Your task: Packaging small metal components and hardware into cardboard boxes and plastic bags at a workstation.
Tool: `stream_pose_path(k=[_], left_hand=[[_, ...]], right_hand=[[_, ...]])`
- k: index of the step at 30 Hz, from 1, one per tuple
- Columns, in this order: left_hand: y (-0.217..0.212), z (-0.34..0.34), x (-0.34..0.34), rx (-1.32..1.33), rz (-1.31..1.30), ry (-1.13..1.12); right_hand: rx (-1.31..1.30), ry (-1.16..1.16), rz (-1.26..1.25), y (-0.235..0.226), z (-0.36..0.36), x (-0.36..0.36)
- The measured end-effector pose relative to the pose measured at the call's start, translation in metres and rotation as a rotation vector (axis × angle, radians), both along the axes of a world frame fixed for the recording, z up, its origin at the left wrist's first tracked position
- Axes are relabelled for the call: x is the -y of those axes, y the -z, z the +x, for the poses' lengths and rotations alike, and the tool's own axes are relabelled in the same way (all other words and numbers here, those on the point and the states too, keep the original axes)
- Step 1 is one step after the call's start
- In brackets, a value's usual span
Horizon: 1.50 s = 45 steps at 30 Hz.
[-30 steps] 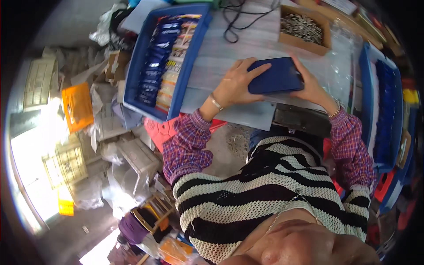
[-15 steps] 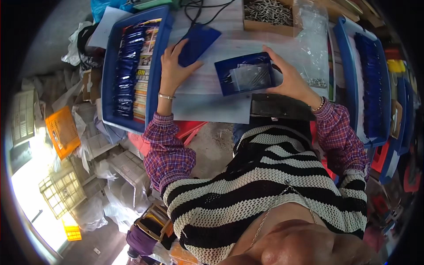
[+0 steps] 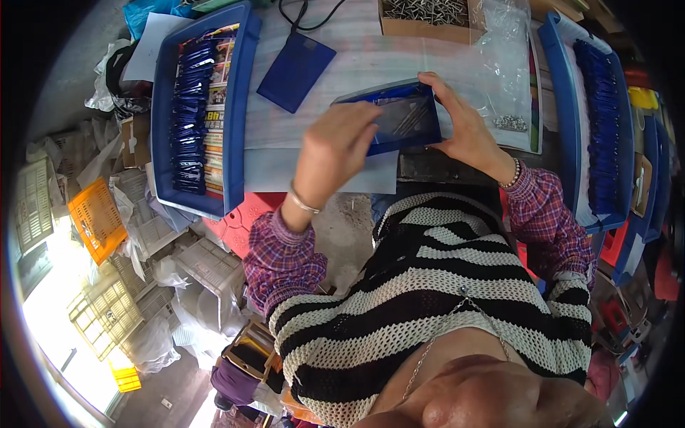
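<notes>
Right hand [image 3: 467, 132] and left hand [image 3: 335, 146] grasp shallow blue plastic case [image 3: 399, 118] holding thin metal pieces

We see daylight blown out to white glare at the lower left; the table [image 3: 457, 53] is evenly lit. Fisheye bending curves its edges, and black vignette rings the frame.

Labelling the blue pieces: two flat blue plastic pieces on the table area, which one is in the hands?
The open blue plastic case tray, gripped between the left hand and right hand. The other, a flat blue plastic lid, lies alone on the white table sheet, untouched.
</notes>
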State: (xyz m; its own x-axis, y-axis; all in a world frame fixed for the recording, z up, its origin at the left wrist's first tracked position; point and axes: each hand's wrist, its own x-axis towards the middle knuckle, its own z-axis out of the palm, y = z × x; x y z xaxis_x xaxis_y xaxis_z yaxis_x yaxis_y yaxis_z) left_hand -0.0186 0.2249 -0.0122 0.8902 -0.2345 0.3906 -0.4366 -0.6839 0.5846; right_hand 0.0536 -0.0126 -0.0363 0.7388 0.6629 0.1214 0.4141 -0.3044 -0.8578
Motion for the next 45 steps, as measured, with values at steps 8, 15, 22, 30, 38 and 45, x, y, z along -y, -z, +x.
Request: stream_pose_path(k=[8, 15, 22, 30, 38, 45], left_hand=[[0.008, -0.002, 0.041, 0.043, 0.377, -0.144], [-0.004, -0.025, 0.056, 0.206, 0.243, 0.129], [0.001, -0.021, 0.049, 0.219, 0.185, 0.146], [0.009, -0.003, 0.030, 0.170, 0.222, -0.217], [0.010, 0.000, 0.019, 0.149, 0.125, -0.209], [0.007, 0.010, 0.019, 0.133, 0.098, -0.220]], right_hand=[[0.045, 0.042, 0.021, 0.009, -0.005, 0.006], [0.073, 0.015, 0.034, 0.007, -0.005, 0.006], [0.061, 0.026, 0.042, 0.011, -0.003, 0.006], [0.012, 0.037, 0.010, 0.014, -0.005, 0.007], [-0.002, 0.041, 0.004, 0.016, -0.006, 0.008], [-0.047, 0.038, -0.014, 0.016, 0.001, 0.009]])
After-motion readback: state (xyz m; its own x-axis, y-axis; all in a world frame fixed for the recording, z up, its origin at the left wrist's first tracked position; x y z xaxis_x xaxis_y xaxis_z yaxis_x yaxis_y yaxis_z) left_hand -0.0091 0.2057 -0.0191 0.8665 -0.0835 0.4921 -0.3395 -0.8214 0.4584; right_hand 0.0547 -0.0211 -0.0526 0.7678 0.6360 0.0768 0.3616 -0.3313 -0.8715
